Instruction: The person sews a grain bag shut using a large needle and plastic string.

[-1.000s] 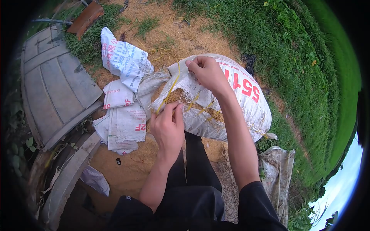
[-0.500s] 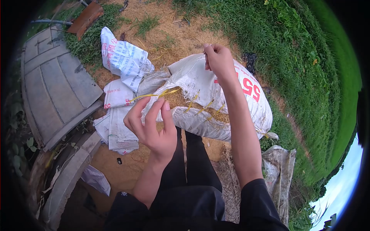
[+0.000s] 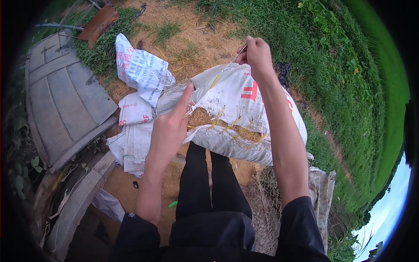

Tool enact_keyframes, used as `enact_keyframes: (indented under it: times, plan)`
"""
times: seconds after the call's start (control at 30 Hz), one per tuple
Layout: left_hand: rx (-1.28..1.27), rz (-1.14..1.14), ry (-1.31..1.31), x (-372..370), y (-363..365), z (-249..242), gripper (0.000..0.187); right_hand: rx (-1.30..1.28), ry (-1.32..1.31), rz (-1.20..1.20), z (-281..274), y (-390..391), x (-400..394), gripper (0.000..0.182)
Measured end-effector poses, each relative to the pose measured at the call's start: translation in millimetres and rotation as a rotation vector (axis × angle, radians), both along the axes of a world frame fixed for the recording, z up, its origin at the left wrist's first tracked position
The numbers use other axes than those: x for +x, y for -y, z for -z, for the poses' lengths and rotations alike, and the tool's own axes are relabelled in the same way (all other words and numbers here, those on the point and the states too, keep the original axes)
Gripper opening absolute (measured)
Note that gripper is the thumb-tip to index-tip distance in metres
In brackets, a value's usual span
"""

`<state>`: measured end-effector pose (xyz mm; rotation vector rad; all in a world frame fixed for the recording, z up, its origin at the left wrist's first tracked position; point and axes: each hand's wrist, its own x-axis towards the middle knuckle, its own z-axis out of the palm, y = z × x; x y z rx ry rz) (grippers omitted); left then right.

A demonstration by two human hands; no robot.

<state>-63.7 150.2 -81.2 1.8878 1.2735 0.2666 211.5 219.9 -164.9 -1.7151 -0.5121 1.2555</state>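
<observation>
A white woven sack (image 3: 244,105) with red print lies across in front of my legs, its slit partly laced with yellow strips. Brown husk-like filling (image 3: 201,118) shows through the gap. My right hand (image 3: 258,54) is closed on a thin metal sack needle (image 3: 239,52), raised above the sack's far side. From the needle a yellow strip (image 3: 214,81) runs down to the sack. My left hand (image 3: 173,124) is at the sack's left end, index finger stretched out against the cloth edge. Its other fingers are mostly hidden, and I see nothing held in it.
Other sacks, one with blue print (image 3: 146,72) and a folded white one (image 3: 134,108), lie left of the filled sack. A grey panel (image 3: 72,96) leans further left, near a concrete edge (image 3: 80,205). Grass (image 3: 323,65) grows on the right. A dirty sheet (image 3: 322,187) lies at lower right.
My right hand has moved up and away, drawing the needle and yellow strip out from the sack. My left hand went from fingers raised around the strip to the sack's edge.
</observation>
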Motion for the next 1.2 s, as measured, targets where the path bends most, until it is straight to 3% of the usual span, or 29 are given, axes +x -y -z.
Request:
enact_keyframes:
  times: [0.13,0.2,0.23,0.3,0.33,0.43,0.5,0.6,0.7,0.83,0.93,1.0,1.03,1.1,1.2]
  plan:
    - [0.048,0.191,-0.138,-8.3,8.1,-4.3,0.067,0.020,0.077,0.075,2.0,2.3,10.9,0.032]
    - [0.009,0.098,0.135,-13.7,7.8,-0.2,0.056,0.156,0.115,0.223,-10.8,1.4,25.4,0.032]
    - [0.009,0.097,0.131,-12.3,4.5,-3.2,0.056,0.252,0.128,0.274,-18.7,1.7,38.8,0.032]
    - [-0.240,-0.214,0.208,-5.3,-3.7,-12.5,0.047,0.346,0.179,0.278,-43.9,9.1,53.0,0.031]
    - [-0.239,-0.215,0.213,-0.6,-9.7,-10.9,0.047,0.414,0.178,0.285,-54.1,14.1,53.4,0.031]
    - [-0.118,-0.125,0.168,26.2,-38.1,5.2,0.043,0.478,0.114,0.253,-78.7,27.8,49.4,0.031]
    - [-0.059,0.040,0.384,48.8,-55.3,16.4,0.036,0.514,0.100,0.254,-92.8,34.5,42.7,0.031]
    - [-0.197,0.063,0.437,76.7,-66.9,9.0,0.024,0.535,0.109,0.273,-108.9,42.5,33.9,0.029]
    - [-0.114,0.130,0.397,86.9,-71.1,-2.4,0.018,0.578,0.119,0.317,-115.4,50.2,29.5,0.029]
    - [-0.012,0.057,0.461,92.3,-68.6,-21.4,0.017,0.560,0.269,0.363,-116.9,62.2,32.0,0.030]
    - [-0.164,-0.009,0.542,91.8,-74.1,-35.0,0.018,0.580,0.335,0.386,-117.7,66.0,30.5,0.030]
    - [0.084,0.217,0.336,90.6,-80.5,-34.0,0.019,0.629,0.334,0.400,-124.6,64.5,21.1,0.029]
    - [0.091,0.221,0.334,90.1,-81.3,-35.4,0.019,0.696,0.369,0.349,-131.9,63.6,13.2,0.028]
    - [-0.255,0.278,0.192,90.3,-80.2,-36.6,0.020,0.827,0.411,0.246,-142.6,61.5,1.3,0.025]
    - [-0.114,0.203,0.359,87.2,-69.1,-25.9,0.021,0.970,0.440,0.138,-145.3,61.0,-11.9,0.022]
